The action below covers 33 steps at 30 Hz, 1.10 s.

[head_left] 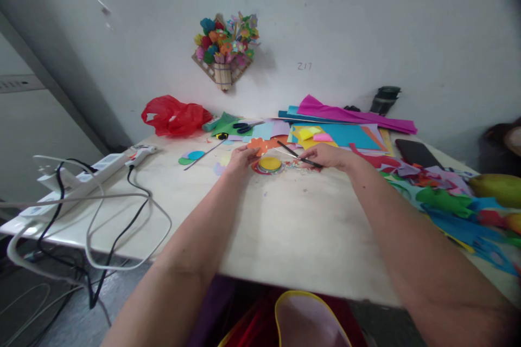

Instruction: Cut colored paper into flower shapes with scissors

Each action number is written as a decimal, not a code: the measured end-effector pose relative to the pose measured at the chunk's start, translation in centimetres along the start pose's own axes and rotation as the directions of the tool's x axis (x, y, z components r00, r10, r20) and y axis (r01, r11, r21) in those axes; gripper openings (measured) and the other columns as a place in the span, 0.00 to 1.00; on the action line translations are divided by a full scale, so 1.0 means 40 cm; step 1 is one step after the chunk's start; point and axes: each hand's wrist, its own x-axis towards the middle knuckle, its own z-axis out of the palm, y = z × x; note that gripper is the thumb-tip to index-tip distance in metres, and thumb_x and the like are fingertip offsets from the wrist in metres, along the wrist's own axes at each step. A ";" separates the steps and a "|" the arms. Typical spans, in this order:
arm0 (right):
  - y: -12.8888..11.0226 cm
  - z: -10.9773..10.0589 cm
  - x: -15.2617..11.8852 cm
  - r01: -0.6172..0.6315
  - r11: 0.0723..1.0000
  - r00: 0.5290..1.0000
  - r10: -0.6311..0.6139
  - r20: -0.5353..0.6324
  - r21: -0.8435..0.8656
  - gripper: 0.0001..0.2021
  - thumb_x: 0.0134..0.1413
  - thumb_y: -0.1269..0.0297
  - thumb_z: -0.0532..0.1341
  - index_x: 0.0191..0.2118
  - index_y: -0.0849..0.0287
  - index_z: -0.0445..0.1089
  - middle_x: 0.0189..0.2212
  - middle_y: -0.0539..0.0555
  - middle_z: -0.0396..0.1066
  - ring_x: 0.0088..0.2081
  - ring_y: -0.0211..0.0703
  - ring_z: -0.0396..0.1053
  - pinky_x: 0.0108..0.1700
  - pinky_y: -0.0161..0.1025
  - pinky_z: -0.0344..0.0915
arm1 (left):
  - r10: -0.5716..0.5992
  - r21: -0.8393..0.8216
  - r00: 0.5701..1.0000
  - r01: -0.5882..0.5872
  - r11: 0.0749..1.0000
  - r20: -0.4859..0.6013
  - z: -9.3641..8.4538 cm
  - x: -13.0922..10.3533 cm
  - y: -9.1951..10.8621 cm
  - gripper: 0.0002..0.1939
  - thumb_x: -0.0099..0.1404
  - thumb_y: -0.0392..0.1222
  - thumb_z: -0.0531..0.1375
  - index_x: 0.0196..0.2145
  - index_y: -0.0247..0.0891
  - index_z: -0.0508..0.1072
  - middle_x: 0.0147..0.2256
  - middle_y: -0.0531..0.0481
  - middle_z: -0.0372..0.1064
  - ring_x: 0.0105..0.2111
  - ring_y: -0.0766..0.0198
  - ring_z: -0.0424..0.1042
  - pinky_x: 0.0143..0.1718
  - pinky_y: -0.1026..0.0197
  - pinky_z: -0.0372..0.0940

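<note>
My left hand (243,157) is closed on the edge of an orange paper flower (256,144), cut with a wavy outline. A slim black tool (311,162) is gripped in my right hand (325,155). Two thin spread prongs, one dark and one silvery, point from it toward the flower; whether it is scissors or tweezers is not clear. Between my hands, a round yellow disc (269,164) sits on the table with small paper scraps (291,164) around it. Behind the flower lies more orange paper (280,142).
Dark-handled scissors (243,128) rest on green paper at the back, near a red plastic bag (177,115). Coloured sheets (350,136) and a dark phone (417,153) lie right. Paper scraps (443,200) crowd the right side. A power strip (77,184) with dangling cables occupies the left edge.
</note>
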 end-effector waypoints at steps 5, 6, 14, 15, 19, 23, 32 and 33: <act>0.013 -0.016 -0.007 0.009 1.000 0.999 -0.010 0.041 0.001 0.17 0.43 0.54 0.73 0.38 0.57 0.78 0.21 0.47 0.68 0.21 0.32 0.62 0.26 0.31 0.61 | -0.010 0.017 1.000 0.010 1.000 0.017 -0.007 0.002 -0.001 0.08 0.44 0.32 0.68 0.25 0.33 0.75 0.27 0.46 0.75 0.27 0.62 0.75 0.35 0.59 0.71; 0.009 -0.015 -0.010 0.005 1.000 0.998 -0.005 0.060 -0.003 0.17 0.42 0.54 0.74 0.38 0.57 0.78 0.22 0.47 0.68 0.22 0.32 0.63 0.26 0.32 0.61 | -0.012 0.022 1.000 0.011 1.000 0.027 -0.007 0.002 -0.003 0.08 0.45 0.33 0.68 0.25 0.33 0.75 0.27 0.46 0.76 0.27 0.62 0.75 0.35 0.59 0.70; -0.038 0.005 -0.021 0.027 0.996 0.991 -0.014 0.136 -0.088 0.18 0.39 0.55 0.74 0.36 0.58 0.76 0.18 0.46 0.66 0.20 0.34 0.63 0.25 0.33 0.61 | -0.024 0.046 0.997 0.020 0.999 0.075 -0.001 0.002 -0.013 0.07 0.46 0.33 0.68 0.26 0.32 0.75 0.28 0.44 0.76 0.27 0.62 0.75 0.32 0.61 0.70; -0.041 0.006 -0.022 0.033 0.995 0.991 -0.021 0.135 -0.093 0.18 0.38 0.54 0.74 0.35 0.58 0.76 0.17 0.46 0.66 0.19 0.34 0.62 0.25 0.33 0.61 | -0.023 0.047 0.996 0.019 0.999 0.080 0.000 0.002 -0.014 0.08 0.45 0.33 0.68 0.26 0.32 0.75 0.27 0.44 0.75 0.27 0.63 0.74 0.32 0.61 0.70; -0.049 0.012 -0.024 0.055 0.993 0.991 -0.042 0.127 -0.102 0.17 0.39 0.54 0.74 0.33 0.59 0.77 0.17 0.46 0.67 0.19 0.33 0.61 0.25 0.33 0.60 | -0.042 0.054 0.995 0.037 0.998 0.092 0.003 0.004 -0.018 0.09 0.44 0.33 0.69 0.25 0.31 0.73 0.26 0.46 0.74 0.25 0.64 0.74 0.32 0.62 0.70; -0.057 0.021 -0.023 0.046 0.992 0.993 -0.033 0.110 -0.120 0.18 0.38 0.53 0.74 0.34 0.58 0.77 0.18 0.47 0.68 0.20 0.34 0.62 0.26 0.34 0.61 | -0.059 0.086 0.994 0.051 0.995 0.094 0.008 0.003 -0.022 0.09 0.44 0.32 0.68 0.25 0.32 0.73 0.24 0.49 0.72 0.24 0.65 0.73 0.32 0.61 0.70; -0.051 0.031 -0.009 0.054 0.992 0.993 -0.042 0.113 -0.110 0.16 0.41 0.56 0.74 0.35 0.59 0.76 0.20 0.47 0.69 0.20 0.33 0.62 0.26 0.34 0.60 | -0.080 0.099 0.993 0.071 0.993 0.088 0.020 -0.006 -0.021 0.06 0.43 0.32 0.67 0.23 0.33 0.74 0.23 0.49 0.72 0.25 0.64 0.73 0.33 0.61 0.71; -0.050 0.031 -0.009 0.053 0.993 0.993 -0.041 0.114 -0.107 0.16 0.41 0.56 0.74 0.35 0.59 0.76 0.20 0.47 0.68 0.20 0.33 0.62 0.26 0.33 0.60 | -0.078 0.092 0.993 0.069 0.993 0.093 0.019 -0.006 -0.021 0.07 0.43 0.32 0.67 0.23 0.33 0.74 0.24 0.49 0.72 0.25 0.64 0.74 0.34 0.60 0.72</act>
